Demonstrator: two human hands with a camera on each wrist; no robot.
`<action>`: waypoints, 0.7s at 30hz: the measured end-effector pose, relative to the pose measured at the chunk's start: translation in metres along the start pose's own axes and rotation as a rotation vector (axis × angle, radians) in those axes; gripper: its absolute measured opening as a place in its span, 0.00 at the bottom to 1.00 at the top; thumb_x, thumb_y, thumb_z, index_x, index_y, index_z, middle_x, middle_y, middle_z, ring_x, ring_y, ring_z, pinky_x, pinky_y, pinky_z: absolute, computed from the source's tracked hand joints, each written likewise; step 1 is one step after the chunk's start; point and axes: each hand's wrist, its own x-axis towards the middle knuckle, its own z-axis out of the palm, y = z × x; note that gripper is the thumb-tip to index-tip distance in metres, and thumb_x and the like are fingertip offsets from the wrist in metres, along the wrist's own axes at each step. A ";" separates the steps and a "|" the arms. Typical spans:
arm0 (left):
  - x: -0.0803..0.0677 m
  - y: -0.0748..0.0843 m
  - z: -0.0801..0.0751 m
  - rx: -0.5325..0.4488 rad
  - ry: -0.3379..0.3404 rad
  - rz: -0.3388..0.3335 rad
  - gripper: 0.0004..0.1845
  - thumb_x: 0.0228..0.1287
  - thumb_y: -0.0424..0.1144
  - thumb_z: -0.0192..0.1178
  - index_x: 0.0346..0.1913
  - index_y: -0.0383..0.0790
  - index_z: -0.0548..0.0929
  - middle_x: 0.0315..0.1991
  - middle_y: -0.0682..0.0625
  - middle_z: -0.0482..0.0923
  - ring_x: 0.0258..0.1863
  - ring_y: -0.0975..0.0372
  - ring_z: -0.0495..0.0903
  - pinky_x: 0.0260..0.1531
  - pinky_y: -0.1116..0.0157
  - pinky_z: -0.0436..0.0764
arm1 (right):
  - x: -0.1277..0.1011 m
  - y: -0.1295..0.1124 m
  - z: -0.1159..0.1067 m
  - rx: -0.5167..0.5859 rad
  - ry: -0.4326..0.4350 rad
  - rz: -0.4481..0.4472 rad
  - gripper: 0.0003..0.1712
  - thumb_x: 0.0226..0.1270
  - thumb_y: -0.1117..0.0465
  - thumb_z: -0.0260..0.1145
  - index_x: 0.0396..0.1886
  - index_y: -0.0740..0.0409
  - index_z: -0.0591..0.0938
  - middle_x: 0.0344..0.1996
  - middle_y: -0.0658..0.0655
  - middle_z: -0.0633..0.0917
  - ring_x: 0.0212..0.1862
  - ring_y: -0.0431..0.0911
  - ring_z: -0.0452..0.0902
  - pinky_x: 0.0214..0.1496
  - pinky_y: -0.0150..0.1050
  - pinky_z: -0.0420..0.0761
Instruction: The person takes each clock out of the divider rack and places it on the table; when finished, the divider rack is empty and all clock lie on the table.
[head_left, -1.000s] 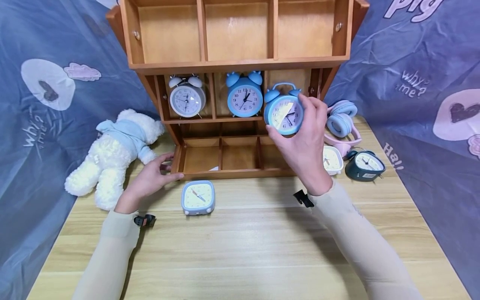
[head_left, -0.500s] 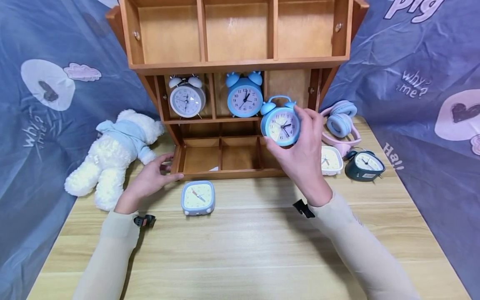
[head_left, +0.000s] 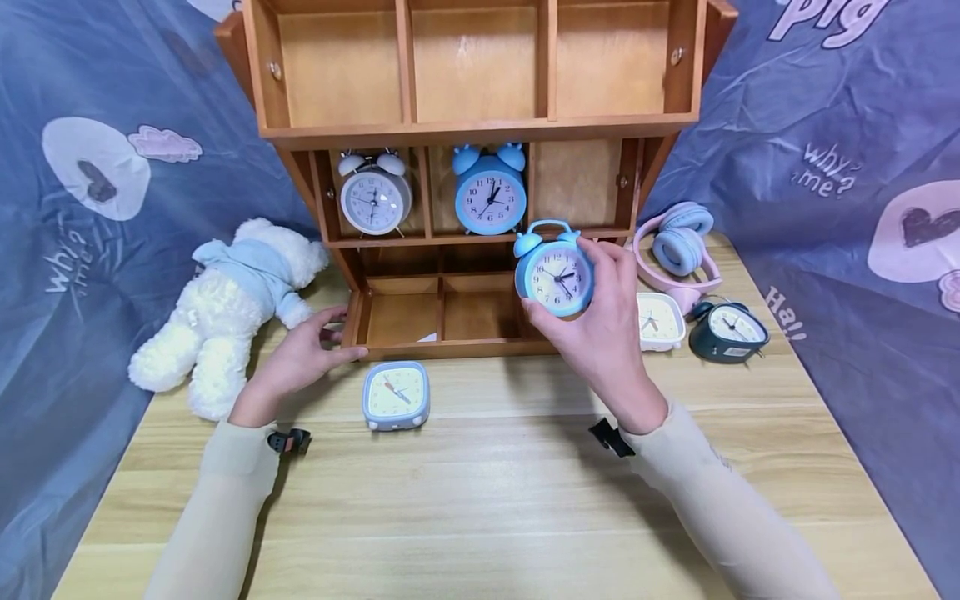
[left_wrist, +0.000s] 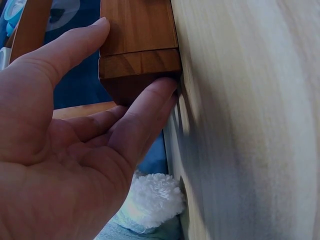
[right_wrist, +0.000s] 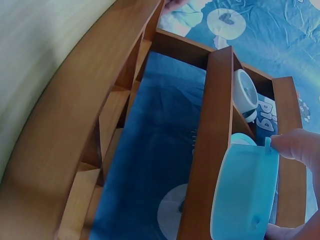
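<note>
Right hand (head_left: 604, 342): we pinch the blue clock (head_left: 557, 281).
Left hand (head_left: 303, 354): we grip the wooden shelf (head_left: 480, 130) near its lower corner.
Blue clock: lowered this past second below the right middle compartment (head_left: 573, 185); unshelved, we judge.

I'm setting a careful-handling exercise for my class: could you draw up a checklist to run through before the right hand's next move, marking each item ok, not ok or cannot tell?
1. Right hand gripping the held blue clock: ok.
2. Left hand at the lower left corner of the shelf: ok.
3. Held blue clock's handle upward: ok.
4. Held blue clock not touching the shelf: cannot tell.
5. Held blue clock standing in a compartment: not ok, held in front.
</note>
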 end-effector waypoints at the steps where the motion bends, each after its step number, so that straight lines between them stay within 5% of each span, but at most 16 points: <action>1: 0.000 0.000 0.000 0.000 0.001 0.001 0.52 0.64 0.59 0.68 0.80 0.36 0.55 0.69 0.32 0.71 0.67 0.39 0.74 0.62 0.44 0.79 | -0.001 0.000 0.000 -0.002 -0.005 0.004 0.53 0.46 0.44 0.83 0.71 0.57 0.72 0.63 0.63 0.70 0.63 0.53 0.69 0.63 0.50 0.72; 21: 0.000 0.000 -0.001 0.004 -0.003 -0.005 0.53 0.64 0.60 0.68 0.80 0.36 0.55 0.69 0.32 0.72 0.67 0.40 0.75 0.61 0.45 0.80 | -0.019 0.002 0.005 -0.007 -0.091 0.015 0.53 0.42 0.45 0.85 0.69 0.54 0.74 0.61 0.61 0.72 0.61 0.52 0.72 0.56 0.50 0.75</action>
